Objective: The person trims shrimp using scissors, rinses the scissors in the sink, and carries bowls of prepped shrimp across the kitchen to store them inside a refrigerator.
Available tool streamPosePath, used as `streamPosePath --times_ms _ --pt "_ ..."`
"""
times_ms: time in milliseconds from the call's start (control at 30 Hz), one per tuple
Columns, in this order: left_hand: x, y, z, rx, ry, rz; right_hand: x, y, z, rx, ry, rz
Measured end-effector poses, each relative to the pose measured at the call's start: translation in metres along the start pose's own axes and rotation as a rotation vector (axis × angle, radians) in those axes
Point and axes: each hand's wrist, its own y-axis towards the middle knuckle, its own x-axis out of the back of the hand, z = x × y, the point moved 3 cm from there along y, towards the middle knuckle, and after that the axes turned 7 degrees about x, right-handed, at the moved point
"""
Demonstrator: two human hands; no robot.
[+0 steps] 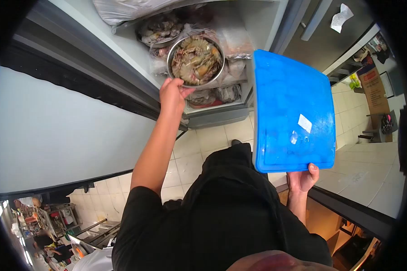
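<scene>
A round metal bowl [222, 67] holds what look like raw crab pieces [196, 60]. My left hand [172, 94] is closed on its near-left rim, thumb and fingers pinching the edge. The bowl is in front of the opened fridge or freezer compartment [262, 27]. On the right, my right hand [303, 179] supports a plastic container with a blue lid [294, 113] at its near edge. Its thumb lies at the lid's edge, and the other fingers are largely hidden underneath. A small white label [305, 123] is stuck on the lid. A pale side shows along the container's left edge.
Another metal bowl of seafood [160, 30] sits deeper inside, near plastic-wrapped packs [237, 45]. Below are more bagged items [228, 93]. An open door panel [68, 131] stands at left. A tiled counter [366, 174] is on the right, and a cardboard box [372, 89] stands farther back.
</scene>
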Motion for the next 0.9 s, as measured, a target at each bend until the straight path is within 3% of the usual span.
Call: streamPosePath --times_ms 133,400,633,900 --pt "-0.052 0.022 -0.001 -0.009 -0.019 -0.048 0.038 0.016 0.036 0.101 -0.013 -0.047" --pt "-0.140 0.121 0.002 0.026 -0.106 -0.029 0.077 0.062 0.066 0.090 -0.002 -0.069" --pt "-0.194 0.186 0.019 -0.072 0.020 -0.180 0.110 0.092 0.088 0.027 -0.018 -0.088" --pt "-0.199 0.198 0.022 -0.053 0.152 -0.193 0.133 0.111 0.099 -0.017 -0.048 -0.091"
